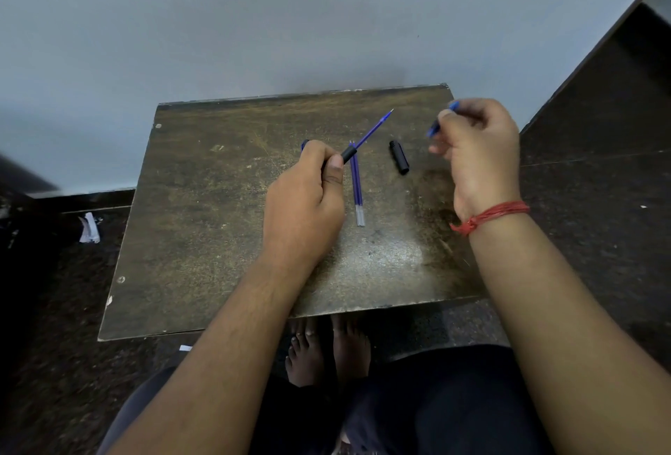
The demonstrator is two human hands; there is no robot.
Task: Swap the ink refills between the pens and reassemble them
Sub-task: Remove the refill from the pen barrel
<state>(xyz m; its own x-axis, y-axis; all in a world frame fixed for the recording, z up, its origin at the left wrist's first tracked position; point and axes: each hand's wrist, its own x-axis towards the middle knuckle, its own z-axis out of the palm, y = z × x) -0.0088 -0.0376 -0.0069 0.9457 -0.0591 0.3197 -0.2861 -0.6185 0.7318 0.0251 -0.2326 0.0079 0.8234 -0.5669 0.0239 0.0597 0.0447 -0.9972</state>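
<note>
On the small table (203,236), the left hand (303,200) is closed around a pen barrel (348,154) with a blue refill (374,129) jutting from its far end; just right of it two loose refills (357,185) lie side by side; further right rests a black cap (398,162); at the right, the raised right hand (479,156) pinches a small blue pen part (434,127), seemingly the tip section. Reassembly looks under way; the next move calls for aligning that part over the refill's point and screwing it on.
</note>
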